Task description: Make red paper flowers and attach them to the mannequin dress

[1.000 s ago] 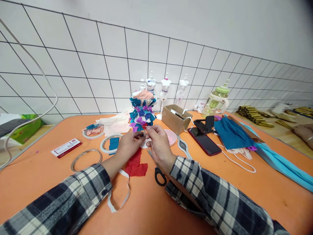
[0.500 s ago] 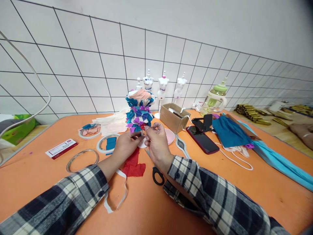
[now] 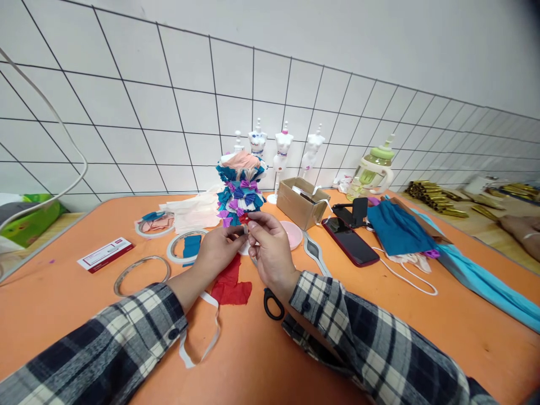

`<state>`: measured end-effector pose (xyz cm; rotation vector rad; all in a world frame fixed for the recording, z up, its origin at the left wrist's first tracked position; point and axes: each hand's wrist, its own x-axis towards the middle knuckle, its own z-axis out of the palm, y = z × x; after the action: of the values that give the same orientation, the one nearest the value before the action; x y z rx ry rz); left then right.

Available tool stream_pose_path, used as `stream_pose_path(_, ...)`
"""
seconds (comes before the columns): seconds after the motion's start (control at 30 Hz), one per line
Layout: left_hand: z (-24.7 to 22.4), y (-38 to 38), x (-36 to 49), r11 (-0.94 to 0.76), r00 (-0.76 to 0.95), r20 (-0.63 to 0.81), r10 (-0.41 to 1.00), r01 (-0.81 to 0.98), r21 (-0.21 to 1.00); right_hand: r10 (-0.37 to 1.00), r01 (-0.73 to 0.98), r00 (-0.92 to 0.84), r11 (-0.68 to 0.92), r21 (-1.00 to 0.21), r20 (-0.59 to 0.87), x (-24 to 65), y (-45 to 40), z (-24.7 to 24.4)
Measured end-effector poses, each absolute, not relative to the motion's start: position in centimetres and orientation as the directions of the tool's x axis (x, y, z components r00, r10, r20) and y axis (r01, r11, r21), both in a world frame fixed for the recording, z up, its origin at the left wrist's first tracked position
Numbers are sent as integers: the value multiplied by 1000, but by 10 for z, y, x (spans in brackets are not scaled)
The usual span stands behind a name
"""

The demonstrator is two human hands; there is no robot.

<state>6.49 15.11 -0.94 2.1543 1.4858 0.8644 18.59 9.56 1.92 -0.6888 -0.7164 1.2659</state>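
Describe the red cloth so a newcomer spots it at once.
On the orange table, find the left hand. Between that wrist and the black scissors handle lies the cloth. Its plain red sets it apart from the white strip beside it and the blue piece in the white ring.

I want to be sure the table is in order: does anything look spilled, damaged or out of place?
Nothing looks spilled or broken. On the orange table, the red cloth has uneven edges and the white strip curls loosely, but both seem ordinary scraps.
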Motion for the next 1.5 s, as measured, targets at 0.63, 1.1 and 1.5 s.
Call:
stream_pose_path(0.63,-11,153,65,-347,237,259,937,726,594,987,-663,142,151,-733,75,185,96,18)
stream_pose_path(1.1,-9,150,64,-348,243,254,936,743,572,966,-581,205,252,-774,160,184,98,11)
stream_pose_path(1.5,-7,149,65,-340,236,251,939,749,569,949,-447,259,281,-849,177,186,100,8)
